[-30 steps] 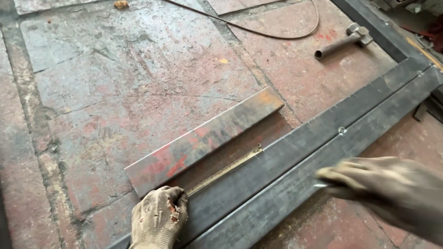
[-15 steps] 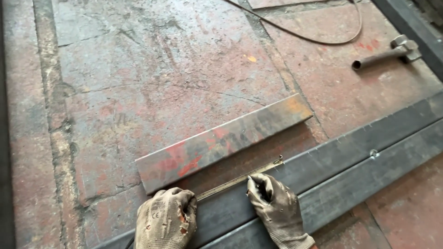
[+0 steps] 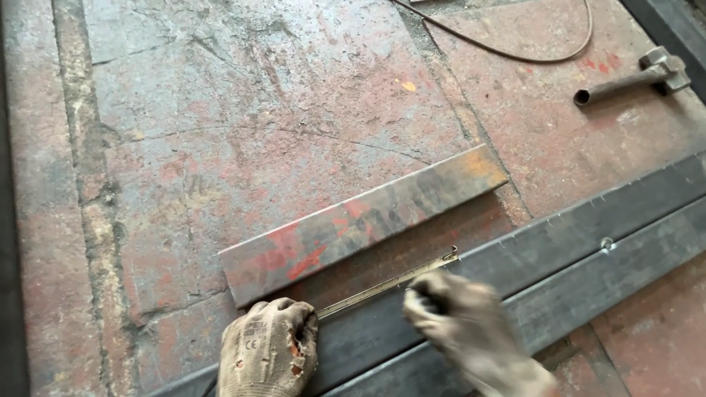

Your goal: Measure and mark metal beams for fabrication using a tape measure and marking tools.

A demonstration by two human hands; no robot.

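Tape measure blade [image 3: 386, 285], thin and yellowish, lies stretched along the upper edge of the dark steel frame bar [image 3: 573, 242], its hooked end just below the right part of the rusty flat bar [image 3: 360, 220]. The left hand [image 3: 271, 356], in a worn grey glove, is closed over the blade's near end, pressing it down on the frame bar. The right hand [image 3: 471, 331], also gloved, sits on the frame bar just right of the blade's middle; it is blurred, so its fingers seem curled around a small tool or marker, though that cannot be told for sure.

The flat bar, streaked with red paint, lies slanted just above the frame bar and parallel to it, on worn reddish floor slabs [image 3: 257, 95]. Well above the frame bar's right end rests a hammer with a pipe handle [image 3: 625, 81], and a thin cable [image 3: 515, 51] loops past it.

Half a second ago the right hand was nearer the left and sharply seen; it has since moved rightward along the blade, while the left hand has stayed put.
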